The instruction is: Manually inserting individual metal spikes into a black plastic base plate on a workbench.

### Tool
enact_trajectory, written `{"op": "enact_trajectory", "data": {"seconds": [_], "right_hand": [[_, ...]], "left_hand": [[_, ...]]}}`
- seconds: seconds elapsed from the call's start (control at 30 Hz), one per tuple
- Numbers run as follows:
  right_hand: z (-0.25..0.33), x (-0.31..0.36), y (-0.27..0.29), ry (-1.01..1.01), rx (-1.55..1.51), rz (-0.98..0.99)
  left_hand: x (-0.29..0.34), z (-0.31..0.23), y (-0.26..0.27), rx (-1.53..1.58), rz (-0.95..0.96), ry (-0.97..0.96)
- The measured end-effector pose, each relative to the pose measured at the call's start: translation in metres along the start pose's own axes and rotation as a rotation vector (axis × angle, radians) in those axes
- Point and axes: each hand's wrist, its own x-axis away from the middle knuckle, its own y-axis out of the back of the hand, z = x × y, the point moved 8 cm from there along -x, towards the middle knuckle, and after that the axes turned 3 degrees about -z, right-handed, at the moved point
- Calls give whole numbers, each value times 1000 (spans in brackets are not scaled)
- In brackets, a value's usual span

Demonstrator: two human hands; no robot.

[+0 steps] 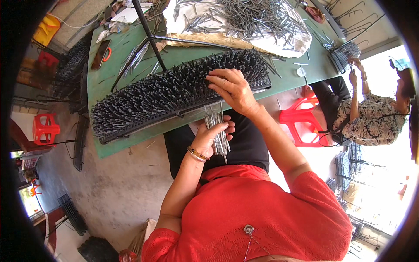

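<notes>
A long black rack point(152, 94) densely filled with upright dark, grey-tipped strips lies slantwise along the near edge of the green table. My left hand point(205, 139), below the rack's near edge, is closed around a loose bundle of thin grey strips point(214, 126). Over the right half of the rack, my right hand point(235, 89) has its thumb and fingers drawn together among the strip tops. Whatever is between those fingertips is too small and too hidden to make out.
A white sheet point(174, 26) heaped with loose grey strips point(257, 19) covers the table's far side. Black metal bars point(146, 30) rise behind the rack. A phone point(100, 54) and orange-handled scissors point(108, 54) lie left. At right, another person point(371, 113) works near a red stool point(299, 120).
</notes>
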Motion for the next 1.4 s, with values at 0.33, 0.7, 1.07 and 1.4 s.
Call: {"op": "enact_trajectory", "data": {"seconds": [0.33, 0.7, 1.07, 1.4], "right_hand": [[-10, 10, 5, -116, 80, -80], [3, 1, 9, -25, 105, -22], [-21, 58, -19, -987, -716, 475], [-9, 4, -7, -653, -446, 5]], "left_hand": [[0, -2, -2, -13, 12, -13], [2, -15, -9, -32, 40, -72], [12, -28, -15, -135, 102, -131], [22, -20, 12, -97, 7, -60]]}}
